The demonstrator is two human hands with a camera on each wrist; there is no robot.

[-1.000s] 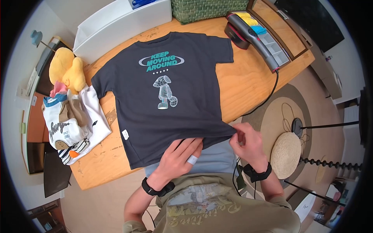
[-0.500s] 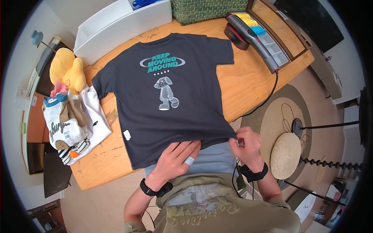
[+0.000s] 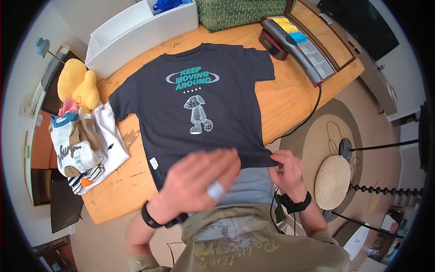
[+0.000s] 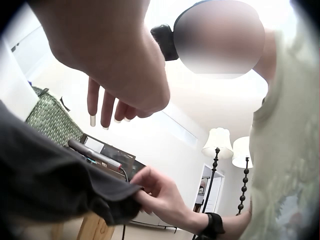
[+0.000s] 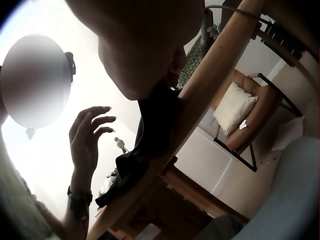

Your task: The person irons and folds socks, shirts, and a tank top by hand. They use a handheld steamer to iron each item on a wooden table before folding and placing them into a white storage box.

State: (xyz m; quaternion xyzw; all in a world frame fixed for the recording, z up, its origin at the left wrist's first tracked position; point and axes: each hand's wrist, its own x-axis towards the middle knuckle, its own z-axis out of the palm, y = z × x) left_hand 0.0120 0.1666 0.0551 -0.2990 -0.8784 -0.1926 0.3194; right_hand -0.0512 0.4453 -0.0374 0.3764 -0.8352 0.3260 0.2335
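Observation:
A dark grey T-shirt [image 3: 235, 113] lies front up, its neck towards the far side of the table [image 3: 111, 201]; it bears green lettering and a wireframe dog print. At the near right corner my right hand [image 3: 286, 170] pinches the hem between thumb and fingers. That grip on the cloth also shows in the left wrist view, where the right hand [image 4: 162, 192] holds the drooping edge. My left hand [image 3: 199, 179], blurred, is raised over the near hem with fingers extended. In the right wrist view the left hand [image 5: 85, 137] is off the cloth, holding nothing.
Folded clothes [image 3: 77, 145] and a yellow plush toy [image 3: 79, 86] sit at the left. A white bin [image 3: 140, 36] and a green woven basket [image 3: 244, 11] stand at the back. A corded handheld steamer [image 3: 292, 50] rests at the back right beside a divided box [image 3: 321, 63].
My left hand has let go of the near hem and lifted up towards the camera. The right hand keeps its pinch on the corner. The shirt has shifted slightly nearer in view.

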